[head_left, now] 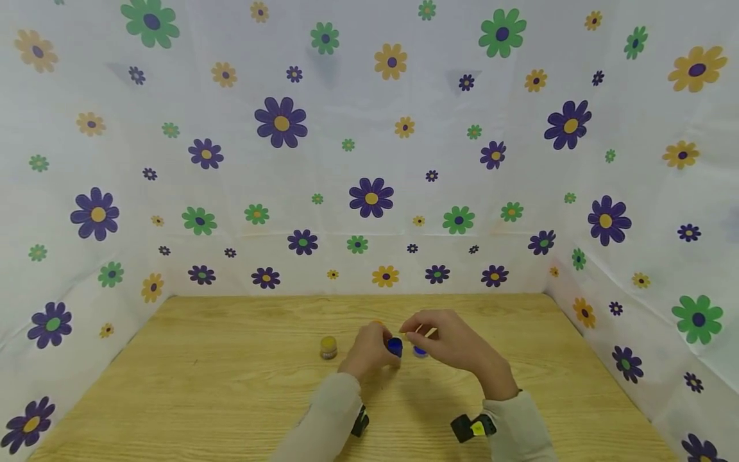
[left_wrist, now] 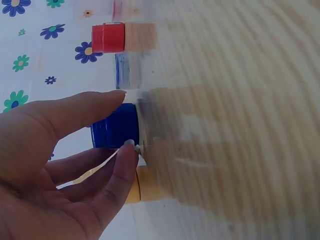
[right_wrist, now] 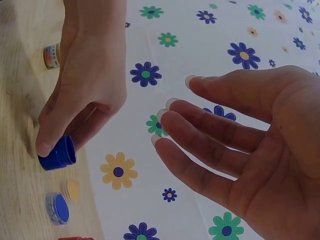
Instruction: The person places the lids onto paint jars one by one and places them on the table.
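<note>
My left hand (head_left: 369, 350) holds a small blue jar (head_left: 395, 347) between the thumb and fingers. In the left wrist view the thumb lies on one side of the blue jar (left_wrist: 116, 126) and fingertips on the other. My right hand (head_left: 447, 337) is just to the right, above the table, fingers loosely bent and apart. The right wrist view shows nothing in that right hand (right_wrist: 225, 140). Near it lies a low, round, clear-sided piece with a blue face (right_wrist: 59, 208). An orange disc (right_wrist: 72, 190) lies close by.
A yellow-topped jar (head_left: 328, 347) stands left of my left hand. Beyond that hand is a partly hidden orange jar (left_wrist: 134, 192). A red jar (left_wrist: 108, 38) shows in the left wrist view. Flowered cloth (head_left: 369, 160) surrounds the wooden table (head_left: 231, 385) at the back and sides.
</note>
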`<state>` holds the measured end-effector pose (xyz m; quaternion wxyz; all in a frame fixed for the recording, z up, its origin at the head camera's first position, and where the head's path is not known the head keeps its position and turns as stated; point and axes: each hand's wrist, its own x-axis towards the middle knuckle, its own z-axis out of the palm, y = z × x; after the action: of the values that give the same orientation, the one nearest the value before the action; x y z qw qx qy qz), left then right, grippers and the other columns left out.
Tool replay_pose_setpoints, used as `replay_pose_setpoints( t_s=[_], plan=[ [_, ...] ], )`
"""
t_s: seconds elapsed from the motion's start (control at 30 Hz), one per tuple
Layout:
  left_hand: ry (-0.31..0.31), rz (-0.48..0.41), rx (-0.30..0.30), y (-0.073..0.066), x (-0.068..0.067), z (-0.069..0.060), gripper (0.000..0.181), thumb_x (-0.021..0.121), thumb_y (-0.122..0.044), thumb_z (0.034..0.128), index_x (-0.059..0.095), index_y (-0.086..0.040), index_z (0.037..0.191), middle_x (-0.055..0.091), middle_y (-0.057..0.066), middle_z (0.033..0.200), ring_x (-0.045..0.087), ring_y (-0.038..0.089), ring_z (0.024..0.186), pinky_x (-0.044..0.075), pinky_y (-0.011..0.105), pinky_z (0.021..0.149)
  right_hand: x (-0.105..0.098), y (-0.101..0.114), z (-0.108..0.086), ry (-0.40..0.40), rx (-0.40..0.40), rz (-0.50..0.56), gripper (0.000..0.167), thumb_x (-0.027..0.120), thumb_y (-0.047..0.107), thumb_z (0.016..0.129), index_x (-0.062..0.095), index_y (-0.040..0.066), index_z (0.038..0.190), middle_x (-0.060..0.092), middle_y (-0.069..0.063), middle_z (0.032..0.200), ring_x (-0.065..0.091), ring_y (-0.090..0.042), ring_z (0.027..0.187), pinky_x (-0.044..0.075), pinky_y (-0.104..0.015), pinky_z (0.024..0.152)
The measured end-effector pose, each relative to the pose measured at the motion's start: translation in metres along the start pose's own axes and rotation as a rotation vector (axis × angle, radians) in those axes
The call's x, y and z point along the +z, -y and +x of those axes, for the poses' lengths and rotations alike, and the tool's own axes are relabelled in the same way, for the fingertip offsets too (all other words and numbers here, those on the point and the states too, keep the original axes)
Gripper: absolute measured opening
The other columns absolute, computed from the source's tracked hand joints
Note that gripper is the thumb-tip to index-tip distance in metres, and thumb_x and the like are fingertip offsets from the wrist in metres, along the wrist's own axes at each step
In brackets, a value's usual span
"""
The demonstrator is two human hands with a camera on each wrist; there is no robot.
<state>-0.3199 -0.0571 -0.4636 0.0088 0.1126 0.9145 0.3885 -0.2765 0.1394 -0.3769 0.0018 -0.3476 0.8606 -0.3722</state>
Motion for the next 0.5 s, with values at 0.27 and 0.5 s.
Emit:
replay_pose_setpoints(
  t_s=[0.27,0.5],
  plan=[
    [-0.013,-0.018,0.002,-0.0045,0.0069,-0.0003,0.033,0.087,0.0,0.0724,0.072,0.009,0.101,0.074,0.019,0.098,0.07,0.029,0.088,0.061,0.045,0.079,0.0017,0.0009,0.0016,0.018,-0.017,0.03,0.018,0.062,0.012,0.103,0.074,0.006,0.115,0.075,-0.013,0.115,0.072,-0.021,0.097,0.06,-0.027,0.08],
    [0.001,-0.036,0.008,-0.0057,0.0005,-0.003,0.026,0.089,-0.002,0.0722,0.073,0.004,0.092,0.073,0.012,0.09,0.067,0.022,0.081,0.06,0.04,0.075,-0.0007,-0.0014,0.0,-0.013,-0.008,-0.028,0.016,0.063,0.012,0.102,0.075,0.007,0.111,0.076,-0.011,0.112,0.071,-0.019,0.094,0.059,-0.024,0.078]
  ],
)
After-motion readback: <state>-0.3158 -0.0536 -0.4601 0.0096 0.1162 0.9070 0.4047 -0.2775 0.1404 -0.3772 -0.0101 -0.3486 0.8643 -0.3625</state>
